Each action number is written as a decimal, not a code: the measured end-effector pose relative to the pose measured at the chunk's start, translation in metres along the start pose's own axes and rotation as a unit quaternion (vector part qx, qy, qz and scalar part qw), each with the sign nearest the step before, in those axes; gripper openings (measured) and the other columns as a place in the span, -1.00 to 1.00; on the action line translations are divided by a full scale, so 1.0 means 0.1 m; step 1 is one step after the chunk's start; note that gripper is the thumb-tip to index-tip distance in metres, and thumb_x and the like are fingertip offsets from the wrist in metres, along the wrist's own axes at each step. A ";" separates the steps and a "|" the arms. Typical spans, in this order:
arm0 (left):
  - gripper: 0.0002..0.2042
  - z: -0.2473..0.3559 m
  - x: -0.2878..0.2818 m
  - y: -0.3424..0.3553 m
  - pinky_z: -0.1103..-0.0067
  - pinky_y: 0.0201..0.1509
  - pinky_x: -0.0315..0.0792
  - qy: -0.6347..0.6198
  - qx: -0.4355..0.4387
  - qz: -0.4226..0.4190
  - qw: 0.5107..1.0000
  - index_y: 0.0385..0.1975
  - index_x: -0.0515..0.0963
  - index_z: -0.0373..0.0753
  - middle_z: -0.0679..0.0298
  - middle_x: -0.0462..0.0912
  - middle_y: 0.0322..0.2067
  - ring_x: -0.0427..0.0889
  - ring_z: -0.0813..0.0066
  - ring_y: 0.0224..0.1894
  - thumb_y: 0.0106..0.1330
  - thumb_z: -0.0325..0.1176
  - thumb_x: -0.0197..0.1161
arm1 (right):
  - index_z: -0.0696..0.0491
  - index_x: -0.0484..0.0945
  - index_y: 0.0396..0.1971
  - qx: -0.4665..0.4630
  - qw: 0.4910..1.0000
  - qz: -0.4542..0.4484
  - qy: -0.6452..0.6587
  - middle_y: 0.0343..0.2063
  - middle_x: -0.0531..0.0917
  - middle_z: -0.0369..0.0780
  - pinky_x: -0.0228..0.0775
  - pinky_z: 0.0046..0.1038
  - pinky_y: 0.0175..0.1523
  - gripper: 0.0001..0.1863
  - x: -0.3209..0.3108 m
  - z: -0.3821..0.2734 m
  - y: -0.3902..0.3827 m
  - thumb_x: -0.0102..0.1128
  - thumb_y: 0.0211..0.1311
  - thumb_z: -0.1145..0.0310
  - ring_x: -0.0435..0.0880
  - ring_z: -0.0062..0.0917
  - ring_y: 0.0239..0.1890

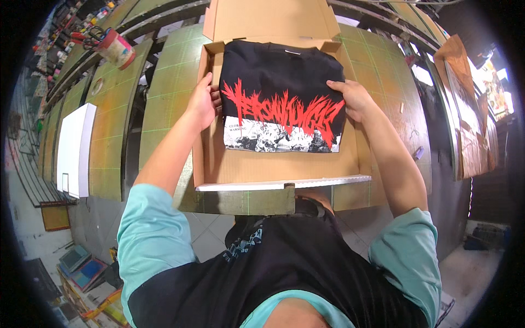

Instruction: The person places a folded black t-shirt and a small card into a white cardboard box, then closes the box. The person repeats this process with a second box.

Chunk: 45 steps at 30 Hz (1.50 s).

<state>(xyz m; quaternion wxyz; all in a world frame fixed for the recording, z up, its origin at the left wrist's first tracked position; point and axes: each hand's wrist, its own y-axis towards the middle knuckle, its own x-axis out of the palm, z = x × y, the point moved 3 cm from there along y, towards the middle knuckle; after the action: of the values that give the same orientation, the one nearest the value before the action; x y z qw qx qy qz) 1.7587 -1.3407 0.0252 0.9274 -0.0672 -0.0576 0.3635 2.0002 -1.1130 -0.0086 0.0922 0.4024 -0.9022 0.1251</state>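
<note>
A folded black T-shirt (281, 68), with jagged red lettering over a black-and-white print, lies in the upper part of an open brown cardboard box (279, 167), whose lid (270, 19) stands back at the far side. My left hand (204, 103) grips at the shirt's left edge beside the box wall, its curled fingertips partly hidden. My right hand (355, 101) holds the shirt's right edge, thumb on top and fingers mostly out of sight. The box's lower part shows bare cardboard, with a white strip along its near edge.
Green-gridded boards (164, 65) form the worktop around the box. A white flat box (75, 145) lies at left, below a tape roll (97, 86) and a cup of scissors (116, 49). A small blue object (418, 153) and brown paper (473, 153) are at right.
</note>
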 end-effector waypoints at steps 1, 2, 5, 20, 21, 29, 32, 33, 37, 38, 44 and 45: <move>-0.55 0.00 0.09 -0.04 0.49 -0.11 0.37 0.032 0.007 0.011 0.999 -0.08 0.43 -0.25 0.29 0.60 -0.29 0.54 0.49 -0.31 0.28 0.03 -0.03 | 0.26 0.38 -0.07 0.017 0.999 0.017 -0.031 -0.22 0.60 -0.09 0.52 -0.37 -0.11 -0.66 -0.01 0.05 0.12 0.09 0.18 0.43 0.64 -0.40 -0.23; -0.52 -0.09 0.10 -0.03 0.48 -0.08 0.36 0.063 0.009 0.027 0.998 -0.06 0.42 -0.26 0.27 0.60 -0.26 0.55 0.47 -0.28 0.27 0.04 0.00 | 0.26 0.37 -0.08 0.027 0.997 0.025 -0.063 -0.23 0.60 -0.10 0.53 -0.37 -0.13 -0.66 0.01 0.15 0.20 0.09 0.18 0.43 0.64 -0.40 -0.24; -0.64 -0.32 0.00 0.09 0.52 -0.02 0.38 0.207 -0.007 -0.014 0.978 -0.04 0.40 -0.34 0.17 0.57 -0.16 0.55 0.45 -0.13 0.18 -0.36 0.21 | 0.25 0.38 -0.10 0.047 0.992 0.004 -0.115 -0.27 0.61 -0.13 0.54 -0.45 -0.22 -0.68 0.10 0.29 0.30 0.10 0.17 0.45 0.65 -0.47 -0.30; -0.70 -0.34 -0.62 2.23 0.64 -0.24 0.36 0.242 0.003 0.143 0.960 -0.16 0.47 -0.36 0.27 0.59 -0.36 0.51 0.58 -0.32 0.15 -0.36 0.25 | 0.27 0.49 -0.32 0.023 0.974 0.087 -0.206 -0.43 0.62 -0.14 0.52 -0.51 -0.36 -0.79 0.11 0.51 2.53 0.16 0.12 0.43 0.63 -0.48 -0.45; -0.70 -0.29 -0.61 2.30 0.63 -0.23 0.35 0.242 -0.014 0.148 0.959 -0.18 0.48 -0.36 0.28 0.58 -0.38 0.49 0.58 -0.34 0.14 -0.35 0.27 | 0.28 0.49 -0.33 0.028 0.980 0.086 -0.178 -0.42 0.62 -0.14 0.52 -0.50 -0.35 -0.79 0.17 0.45 2.56 0.16 0.12 0.43 0.64 -0.47 -0.44; -0.70 -0.29 -0.59 2.54 0.54 -0.24 0.42 0.297 0.041 0.182 0.936 -0.31 0.53 -0.41 0.15 0.61 -0.40 0.57 0.41 -0.33 0.03 -0.34 0.32 | 0.28 0.41 -0.17 0.052 0.998 0.017 -0.044 -0.27 0.59 -0.08 0.54 -0.42 -0.17 -0.74 0.51 0.16 2.45 0.05 0.16 0.48 0.63 -0.40 -0.28; -0.73 -0.26 -0.50 2.45 0.53 -0.26 0.42 0.436 0.028 0.196 0.878 -0.37 0.53 -0.39 0.14 0.61 -0.43 0.57 0.39 -0.36 0.02 -0.33 0.33 | 0.26 0.40 -0.13 0.076 0.996 0.031 -0.047 -0.24 0.58 -0.08 0.54 -0.40 -0.14 -0.74 0.44 0.25 2.45 -0.01 0.19 0.51 0.63 -0.40 -0.25; -0.73 -0.22 -0.49 2.42 0.52 -0.26 0.42 0.492 0.032 0.198 0.847 -0.38 0.52 -0.39 0.13 0.60 -0.44 0.57 0.39 -0.38 0.02 -0.32 0.33 | 0.25 0.40 -0.11 0.064 0.997 0.029 -0.039 -0.22 0.58 -0.08 0.54 -0.40 -0.13 -0.74 0.43 0.25 2.46 -0.02 0.20 0.52 0.63 -0.40 -0.24; -0.76 -0.31 -0.65 2.48 0.51 -0.23 0.46 0.303 0.040 0.113 0.945 -0.31 0.51 -0.37 0.15 0.62 -0.40 0.61 0.36 -0.35 0.10 -0.35 0.28 | 0.21 0.38 -0.04 0.001 1.000 -0.004 -0.010 -0.14 0.55 -0.08 0.48 -0.37 -0.07 -0.70 0.46 0.17 2.39 -0.06 0.21 0.54 0.58 -0.38 -0.14; -0.77 -0.29 -0.65 2.42 0.51 -0.23 0.47 0.221 0.061 0.090 0.969 -0.27 0.50 -0.37 0.16 0.62 -0.37 0.62 0.36 -0.35 0.14 -0.37 0.25 | 0.19 0.37 -0.02 -0.018 1.000 -0.018 -0.004 -0.11 0.54 -0.07 0.46 -0.36 -0.05 -0.69 0.48 0.11 2.35 -0.07 0.21 0.55 0.56 -0.37 -0.11; -0.76 -0.41 -0.66 2.15 0.50 -0.11 0.48 -0.132 -0.042 -0.025 0.990 -0.08 0.40 -0.38 0.16 0.57 -0.21 0.59 0.35 -0.24 0.29 -0.43 0.01 | 0.23 0.35 -0.01 -0.023 0.985 -0.131 0.109 -0.07 0.51 -0.05 0.43 -0.31 0.02 -0.68 0.37 0.10 2.17 -0.05 0.23 0.51 0.53 -0.32 -0.04; -0.76 -0.60 -0.81 2.32 0.47 -0.07 0.47 -0.118 -0.099 -0.008 0.988 -0.09 0.40 -0.40 0.14 0.57 -0.19 0.59 0.35 -0.21 0.30 -0.44 0.01 | 0.26 0.35 -0.02 0.026 0.990 -0.101 0.093 -0.08 0.52 -0.03 0.44 -0.34 0.02 -0.69 0.37 0.19 2.26 -0.06 0.24 0.51 0.55 -0.33 -0.07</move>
<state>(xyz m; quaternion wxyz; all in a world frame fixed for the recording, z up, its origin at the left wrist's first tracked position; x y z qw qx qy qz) 1.5544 -1.2325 -0.0774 0.9059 -0.1149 -0.2025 0.3539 1.8056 -0.9992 -0.0510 0.1769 0.4802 -0.8411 0.1752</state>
